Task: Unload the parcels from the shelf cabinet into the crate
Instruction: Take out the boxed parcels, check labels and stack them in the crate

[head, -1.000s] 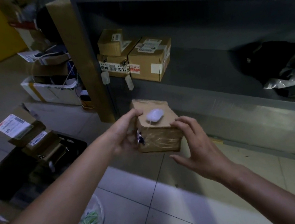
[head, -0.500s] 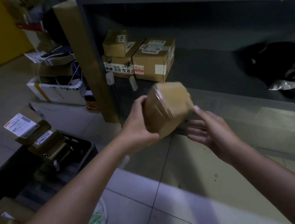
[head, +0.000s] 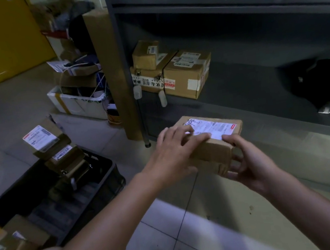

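The right hand pinches the near right corner of the parcel, thumb on the top face and fingers curled beneath. The left hand lies across the top from the left end, its fingers spread fairly straight over the white label; its thumb is hidden. The parcel is held level, label up, off every surface and just in front of the front edge of the shelf cabinet, near its left post. By my reading this is the carry step, with the parcel out of the cabinet and not yet placed. The next move calls for a swing left and down to the black crate, where stacked parcels fill the far corner, so a free spot nearer its right edge looks best. Other boxes wait at the shelf's left end
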`<state>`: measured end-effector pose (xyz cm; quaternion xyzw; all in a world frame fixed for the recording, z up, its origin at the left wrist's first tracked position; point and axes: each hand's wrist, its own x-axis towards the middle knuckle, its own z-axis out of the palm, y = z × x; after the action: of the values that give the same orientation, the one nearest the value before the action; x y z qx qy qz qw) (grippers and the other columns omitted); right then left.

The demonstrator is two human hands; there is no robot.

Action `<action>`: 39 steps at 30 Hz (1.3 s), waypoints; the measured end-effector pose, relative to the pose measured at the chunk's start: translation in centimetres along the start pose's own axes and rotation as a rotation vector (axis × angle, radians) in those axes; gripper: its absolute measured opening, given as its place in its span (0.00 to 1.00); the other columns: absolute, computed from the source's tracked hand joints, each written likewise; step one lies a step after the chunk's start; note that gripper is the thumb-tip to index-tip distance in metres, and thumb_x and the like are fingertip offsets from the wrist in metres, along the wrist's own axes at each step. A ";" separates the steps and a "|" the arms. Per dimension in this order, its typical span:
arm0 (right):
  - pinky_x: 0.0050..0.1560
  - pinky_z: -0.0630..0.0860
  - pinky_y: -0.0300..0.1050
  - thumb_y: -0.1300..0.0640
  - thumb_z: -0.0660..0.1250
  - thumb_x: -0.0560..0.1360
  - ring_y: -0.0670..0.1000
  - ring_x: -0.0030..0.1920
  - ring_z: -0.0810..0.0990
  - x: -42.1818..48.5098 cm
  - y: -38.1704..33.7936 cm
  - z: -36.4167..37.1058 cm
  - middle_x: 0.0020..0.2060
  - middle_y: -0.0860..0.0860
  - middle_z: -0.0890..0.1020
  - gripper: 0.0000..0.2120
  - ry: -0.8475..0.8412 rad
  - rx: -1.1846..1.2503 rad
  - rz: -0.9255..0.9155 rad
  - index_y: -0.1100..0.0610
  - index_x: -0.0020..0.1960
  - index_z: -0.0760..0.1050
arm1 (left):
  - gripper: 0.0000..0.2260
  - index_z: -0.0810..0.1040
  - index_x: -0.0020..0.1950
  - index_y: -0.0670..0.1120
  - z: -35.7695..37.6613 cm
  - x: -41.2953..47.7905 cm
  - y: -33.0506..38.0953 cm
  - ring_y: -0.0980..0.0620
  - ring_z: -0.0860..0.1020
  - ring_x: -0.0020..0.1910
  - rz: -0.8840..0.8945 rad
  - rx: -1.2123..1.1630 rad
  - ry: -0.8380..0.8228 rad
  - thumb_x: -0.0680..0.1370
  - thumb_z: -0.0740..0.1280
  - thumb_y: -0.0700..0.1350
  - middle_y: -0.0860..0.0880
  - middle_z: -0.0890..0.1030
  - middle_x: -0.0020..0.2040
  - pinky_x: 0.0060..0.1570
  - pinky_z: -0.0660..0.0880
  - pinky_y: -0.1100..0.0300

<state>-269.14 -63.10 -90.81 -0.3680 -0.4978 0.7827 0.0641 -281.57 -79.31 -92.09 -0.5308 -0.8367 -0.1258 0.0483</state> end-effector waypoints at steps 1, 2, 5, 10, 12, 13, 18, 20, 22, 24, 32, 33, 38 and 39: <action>0.47 0.80 0.52 0.51 0.72 0.72 0.57 0.45 0.84 0.2 0.0 -0.2 0.56 0.54 0.83 0.21 0.025 -0.038 -0.029 0.51 0.64 0.75 | 0.40 0.54 0.78 0.62 -0.4 0.0 -0.1 0.49 0.55 0.74 -0.053 -0.071 -0.018 0.71 0.73 0.61 0.50 0.58 0.74 0.75 0.51 0.45; 0.43 0.80 0.51 0.52 0.73 0.72 0.56 0.45 0.84 0.3 -0.1 -0.5 0.56 0.54 0.83 0.24 0.039 -0.071 -0.054 0.52 0.67 0.73 | 0.39 0.55 0.78 0.62 -0.9 0.1 -0.3 0.51 0.55 0.74 -0.123 -0.165 -0.026 0.72 0.70 0.65 0.52 0.58 0.74 0.74 0.55 0.46; 0.42 0.80 0.48 0.56 0.70 0.74 0.53 0.45 0.84 0.4 -0.8 -1.1 0.51 0.52 0.85 0.18 0.024 -0.118 -0.121 0.51 0.64 0.75 | 0.31 0.62 0.76 0.60 -1.9 0.4 -1.6 0.53 0.59 0.73 -0.326 -0.456 0.013 0.76 0.65 0.65 0.54 0.62 0.74 0.72 0.64 0.46; 0.39 0.74 0.43 0.55 0.69 0.68 0.50 0.38 0.77 -0.1 -2.2 -1.1 0.40 0.53 0.80 0.06 -0.114 -0.196 -0.144 0.52 0.44 0.83 | 0.31 0.66 0.74 0.60 -3.0 0.7 -3.3 0.50 0.66 0.72 -0.534 -0.854 -0.080 0.73 0.69 0.65 0.51 0.65 0.75 0.64 0.67 0.53; 0.47 0.73 0.50 0.52 0.69 0.63 0.54 0.42 0.76 -0.1 -2.4 -1.1 0.41 0.55 0.81 0.11 -0.129 -0.219 -0.131 0.54 0.44 0.84 | 0.33 0.65 0.74 0.60 -3.2 0.7 -3.7 0.48 0.71 0.69 -0.612 -0.959 -0.202 0.72 0.69 0.66 0.49 0.69 0.73 0.61 0.71 0.53; 0.49 0.72 0.51 0.52 0.70 0.62 0.54 0.43 0.77 -0.1 -2.4 -1.0 0.42 0.56 0.82 0.14 -0.146 -0.233 -0.126 0.55 0.45 0.84 | 0.33 0.65 0.74 0.60 -3.1 0.6 -3.8 0.48 0.74 0.66 -0.640 -1.001 -0.266 0.71 0.70 0.66 0.49 0.72 0.71 0.61 0.73 0.52; 0.54 0.73 0.54 0.49 0.72 0.65 0.59 0.52 0.80 0.2 -1.8 -0.7 0.54 0.61 0.84 0.24 -0.205 -0.215 -0.127 0.58 0.59 0.81 | 0.32 0.70 0.72 0.53 -2.2 0.3 -4.0 0.43 0.82 0.58 -0.622 -1.255 -0.483 0.70 0.73 0.58 0.46 0.83 0.59 0.63 0.76 0.44; 0.55 0.76 0.54 0.46 0.74 0.69 0.59 0.55 0.82 0.6 -1.6 -0.5 0.59 0.59 0.83 0.27 -0.195 -0.124 -0.158 0.55 0.65 0.78 | 0.28 0.73 0.69 0.51 -2.1 0.3 -4.1 0.40 0.81 0.59 -0.631 -1.298 -0.492 0.71 0.72 0.58 0.44 0.83 0.59 0.64 0.75 0.43; 0.49 0.78 0.48 0.44 0.74 0.71 0.54 0.51 0.83 0.8 -1.7 -0.2 0.59 0.56 0.83 0.28 -0.156 -0.036 -0.197 0.54 0.67 0.75 | 0.26 0.75 0.66 0.53 -2.1 0.3 -4.1 0.42 0.81 0.59 -0.634 -1.300 -0.468 0.71 0.72 0.60 0.46 0.84 0.59 0.63 0.75 0.41; 0.43 0.79 0.40 0.47 0.71 0.74 0.47 0.48 0.82 0.5 -1.8 0.5 0.59 0.52 0.83 0.25 -0.058 -0.029 -0.272 0.54 0.68 0.74 | 0.23 0.74 0.66 0.57 -2.2 0.3 -3.9 0.48 0.83 0.53 -0.685 -1.293 -0.350 0.73 0.71 0.59 0.49 0.84 0.56 0.53 0.80 0.46; 0.42 0.79 0.46 0.45 0.70 0.75 0.50 0.39 0.80 -0.8 -0.1 2.7 0.43 0.55 0.83 0.15 0.121 -0.350 -0.356 0.56 0.49 0.78 | 0.21 0.76 0.66 0.44 -2.1 0.7 -3.9 0.45 0.85 0.47 -0.963 -1.690 0.149 0.75 0.72 0.47 0.45 0.86 0.48 0.49 0.82 0.48; 0.46 0.80 0.48 0.41 0.70 0.73 0.51 0.42 0.82 -1.1 0.3 3.2 0.47 0.54 0.83 0.18 0.070 -0.370 -0.273 0.55 0.52 0.78 | 0.22 0.76 0.67 0.44 -2.1 0.7 -3.6 0.43 0.84 0.49 -0.951 -1.716 0.164 0.74 0.72 0.47 0.44 0.86 0.51 0.52 0.81 0.47; 0.53 0.81 0.52 0.41 0.71 0.67 0.58 0.54 0.83 -1.2 1.6 5.2 0.59 0.54 0.82 0.31 -0.104 -0.029 -0.084 0.49 0.67 0.70 | 0.41 0.72 0.69 0.48 -1.2 0.6 -1.9 0.48 0.85 0.49 -0.921 -1.686 0.089 0.59 0.80 0.55 0.47 0.85 0.55 0.49 0.79 0.49; 0.56 0.79 0.54 0.44 0.71 0.69 0.59 0.55 0.83 -0.9 1.7 5.3 0.58 0.54 0.82 0.27 -0.090 0.035 -0.096 0.48 0.66 0.71 | 0.44 0.71 0.70 0.49 -1.0 0.6 -1.7 0.49 0.85 0.49 -0.922 -1.678 0.079 0.56 0.80 0.56 0.47 0.85 0.56 0.47 0.79 0.50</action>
<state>-271.46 -68.27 -90.55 -0.3071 -0.5037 0.8029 0.0855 -283.39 -79.68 -91.29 -0.0061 -0.5983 -0.7088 -0.3737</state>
